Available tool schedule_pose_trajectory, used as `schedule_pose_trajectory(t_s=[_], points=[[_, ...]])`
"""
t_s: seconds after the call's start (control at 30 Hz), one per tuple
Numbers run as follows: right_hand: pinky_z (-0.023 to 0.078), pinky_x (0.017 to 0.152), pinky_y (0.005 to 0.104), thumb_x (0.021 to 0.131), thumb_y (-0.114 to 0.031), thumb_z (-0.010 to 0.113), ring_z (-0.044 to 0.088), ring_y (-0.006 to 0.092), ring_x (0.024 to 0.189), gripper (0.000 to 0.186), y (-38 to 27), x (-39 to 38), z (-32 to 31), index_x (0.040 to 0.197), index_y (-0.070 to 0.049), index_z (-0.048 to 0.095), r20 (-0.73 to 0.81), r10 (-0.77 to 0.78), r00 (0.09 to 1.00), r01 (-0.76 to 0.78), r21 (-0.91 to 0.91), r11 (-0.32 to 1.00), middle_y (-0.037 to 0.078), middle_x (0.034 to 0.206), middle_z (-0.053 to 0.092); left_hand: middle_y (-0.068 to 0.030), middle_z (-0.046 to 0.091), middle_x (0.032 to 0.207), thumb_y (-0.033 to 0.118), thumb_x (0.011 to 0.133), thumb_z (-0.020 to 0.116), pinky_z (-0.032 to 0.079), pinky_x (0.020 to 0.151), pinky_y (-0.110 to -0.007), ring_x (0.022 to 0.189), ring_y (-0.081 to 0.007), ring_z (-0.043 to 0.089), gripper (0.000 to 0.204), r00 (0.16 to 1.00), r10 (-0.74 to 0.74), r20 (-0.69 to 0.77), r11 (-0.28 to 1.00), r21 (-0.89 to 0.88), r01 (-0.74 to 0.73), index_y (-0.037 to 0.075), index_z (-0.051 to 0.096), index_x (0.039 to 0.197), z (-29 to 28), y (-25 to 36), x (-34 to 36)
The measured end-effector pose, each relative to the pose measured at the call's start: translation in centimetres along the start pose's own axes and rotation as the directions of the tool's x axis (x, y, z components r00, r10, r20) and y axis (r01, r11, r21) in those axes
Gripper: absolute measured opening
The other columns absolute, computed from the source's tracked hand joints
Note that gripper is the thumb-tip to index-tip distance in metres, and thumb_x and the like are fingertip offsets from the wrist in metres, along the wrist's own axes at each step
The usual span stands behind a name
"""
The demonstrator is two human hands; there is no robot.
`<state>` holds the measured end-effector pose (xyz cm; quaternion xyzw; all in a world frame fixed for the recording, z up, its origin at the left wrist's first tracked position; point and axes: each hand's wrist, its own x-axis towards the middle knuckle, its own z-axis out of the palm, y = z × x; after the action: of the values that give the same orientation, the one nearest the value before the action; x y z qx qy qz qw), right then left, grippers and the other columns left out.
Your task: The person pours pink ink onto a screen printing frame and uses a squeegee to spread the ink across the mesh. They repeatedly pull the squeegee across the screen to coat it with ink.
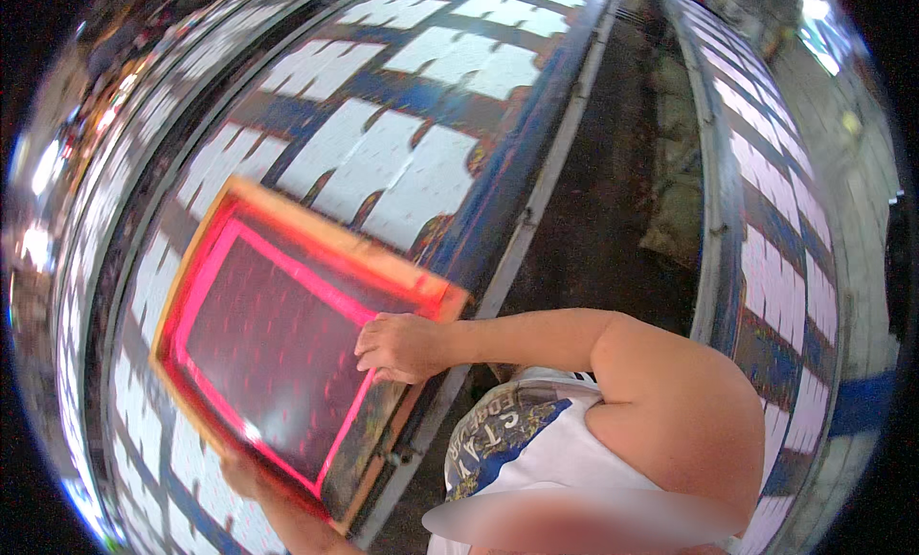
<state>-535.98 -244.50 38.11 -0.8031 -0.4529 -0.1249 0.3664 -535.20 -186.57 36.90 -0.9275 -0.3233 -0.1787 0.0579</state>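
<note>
Holding a big screen frame (287,335) with both hands, you lean over a long desk (498,186). The frame has an orange wooden edge and a bright pink border around a dark red mesh. It lies flat on the desk, tilted a bit like a diamond. Your right hand (400,346) rests on the frame's right side, with its fingers (371,352) curled together onto the mesh edge. Your left hand (244,474) is at the frame's bottom corner (mostly hidden under it), so you cannot tell how those fingers sit, only that they touch the frame. White cloth pieces (402,177) lie in rows on the blue desk, just past the frame's top edge. A dark aisle (622,201) runs beside the desk, and a second desk (775,258) with more white pieces stands on its far side.
</note>
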Motion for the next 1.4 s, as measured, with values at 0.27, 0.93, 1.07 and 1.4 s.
schedule_pose_trajectory(t_s=[0.27, 0.93, 1.07, 1.4], points=[[0.05, 0.117, 0.0516, 0.09, -0.025, 0.085, 0.056, 0.041, 0.14, 0.058, 7.3, -1.6, -1.8, 0.142, -0.004, 0.069, -0.235, 0.367, 0.9, -0.409, -0.163, 0.898, 0.025, 0.151, 0.061, -0.0236, 0.081, 0.094, 0.054, 0.099, 0.074, 0.06, 0.081, -0.058, 0.077, -0.0437, 0.075, 0.056, 0.999, -0.037, -0.024, 0.999, 0.036, 0.038, -0.001, 0.079, 0.094, -1.3, 2.8, -1.7], [0.058, 0.102, 0.0555, 0.084, -0.014, 0.078, 0.07, 0.0442, 0.116, 0.06, 12.1, 6.2, 1.7, 0.142, -0.009, 0.069, -0.186, 0.7, 0.689, -0.721, -0.08, 0.688, 0.022, 0.121, 0.074, -0.0223, 0.08, 0.085, 0.047, 0.094, 0.08, 0.06, 0.074, -0.054, 0.07, -0.0371, 0.074, 0.052, 0.975, -0.165, 0.147, 0.875, -0.435, 0.213, -0.005, 0.078, 0.093, -0.4, -10.4, -3.6], [0.06, 0.1, 0.0526, 0.083, -0.013, 0.077, 0.071, 0.0424, 0.114, 0.053, 11.5, 6.7, -0.2, 0.136, -0.01, 0.073, -0.197, 0.657, 0.727, -0.682, -0.105, 0.723, 0.019, 0.119, 0.075, -0.0219, 0.078, 0.082, 0.035, 0.085, 0.087, 0.058, 0.068, -0.047, 0.07, -0.0296, 0.072, 0.052, 0.962, -0.104, 0.253, 0.782, -0.577, 0.236, -0.014, 0.078, 0.099, -0.2, -11.1, -1.9], [0.06, 0.096, 0.0516, 0.082, -0.015, 0.078, 0.074, 0.0424, 0.109, 0.044, 16.9, 6.4, -7.1, 0.126, -0.009, 0.08, -0.274, 0.574, 0.772, -0.606, -0.043, 0.795, 0.021, 0.11, 0.078, -0.0109, 0.076, 0.074, 0.03, 0.086, 0.087, 0.056, 0.064, -0.039, 0.068, -0.0182, 0.07, 0.04, 0.982, -0.051, 0.184, 0.836, -0.53, 0.143, -0.009, 0.083, 0.095, -3.0, -5.6, -1.7]])
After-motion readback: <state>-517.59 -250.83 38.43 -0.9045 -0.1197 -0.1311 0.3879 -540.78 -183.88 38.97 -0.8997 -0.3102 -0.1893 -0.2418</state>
